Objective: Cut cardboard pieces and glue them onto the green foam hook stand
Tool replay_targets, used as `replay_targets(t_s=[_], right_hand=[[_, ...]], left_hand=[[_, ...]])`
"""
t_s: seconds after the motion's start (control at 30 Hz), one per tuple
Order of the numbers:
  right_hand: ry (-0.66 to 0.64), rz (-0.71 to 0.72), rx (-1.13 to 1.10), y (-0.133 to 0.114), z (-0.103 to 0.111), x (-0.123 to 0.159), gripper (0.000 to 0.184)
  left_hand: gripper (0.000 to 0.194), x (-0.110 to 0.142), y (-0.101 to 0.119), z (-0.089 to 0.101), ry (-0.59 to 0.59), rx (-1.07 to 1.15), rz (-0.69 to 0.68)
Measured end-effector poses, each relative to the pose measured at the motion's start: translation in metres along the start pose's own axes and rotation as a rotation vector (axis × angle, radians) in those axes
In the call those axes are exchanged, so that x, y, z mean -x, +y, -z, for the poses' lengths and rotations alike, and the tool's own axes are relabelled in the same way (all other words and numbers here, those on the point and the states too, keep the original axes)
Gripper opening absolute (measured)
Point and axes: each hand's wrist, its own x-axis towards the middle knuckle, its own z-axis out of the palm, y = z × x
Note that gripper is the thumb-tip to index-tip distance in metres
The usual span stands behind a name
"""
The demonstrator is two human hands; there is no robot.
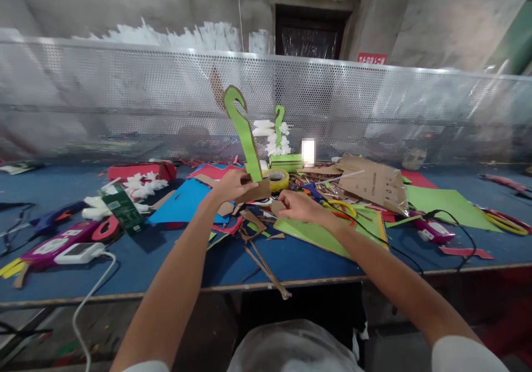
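Note:
My left hand (233, 186) is closed on the base of a tall green paper cutout (246, 136) with a hooked top and a brown cardboard edge. It stands up from the hand, leaning slightly left. A brown cardboard piece (260, 190) juts out at the fingertips; whether it is joined to the cutout I cannot tell. My right hand (300, 205) has its fingers curled together by a small brown cardboard scrap (277, 208), seemingly pinching it. Just behind the hands lies a roll of yellowish tape (276, 179). Under the right hand is a green sheet (320, 238).
Further back stands a smaller green hook (279, 125) among white paper flowers. A blue glue gun (311, 190) trails a black cable. Scissors (505, 220), a cardboard bag (374, 182), blue sheets (183, 203) and scraps cover the table. A perforated metal screen (187, 100) closes the back.

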Motion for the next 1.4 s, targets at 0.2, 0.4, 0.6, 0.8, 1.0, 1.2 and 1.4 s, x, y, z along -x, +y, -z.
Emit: replay_targets(t_s=[0.2, 0.4, 0.6, 0.8, 1.0, 1.2, 1.4], right_hand=[[-0.028, 0.101, -0.514, 0.007, 0.044, 0.013, 0.050], [0.260, 0.074, -0.567, 0.044, 0.050, 0.007, 0.052], [0.404, -0.030, -0.831, 0.065, 0.031, 0.006, 0.048], [0.446, -0.006, -0.811, 0.060, 0.027, 0.008, 0.048], [0.356, 0.008, -0.882, 0.050, 0.029, 0.014, 0.054], [0.234, 0.052, -0.948, 0.050, 0.033, 0.020, 0.062], [0.225, 0.112, -0.950, 0.059, 0.028, 0.015, 0.062]], left_hand=[[0.027, 0.000, 0.004, 0.000, 0.019, 0.047, 0.002], [0.031, -0.001, 0.010, -0.009, 0.070, 0.128, -0.011], [0.042, -0.001, 0.017, -0.020, 0.137, 0.153, -0.015], [0.050, -0.003, 0.022, -0.028, 0.156, 0.171, -0.006], [0.046, -0.003, 0.022, -0.031, 0.069, 0.111, 0.019], [0.046, -0.002, 0.028, -0.032, 0.038, 0.071, 0.077], [0.043, -0.002, 0.034, -0.031, 0.032, 0.056, 0.080]])
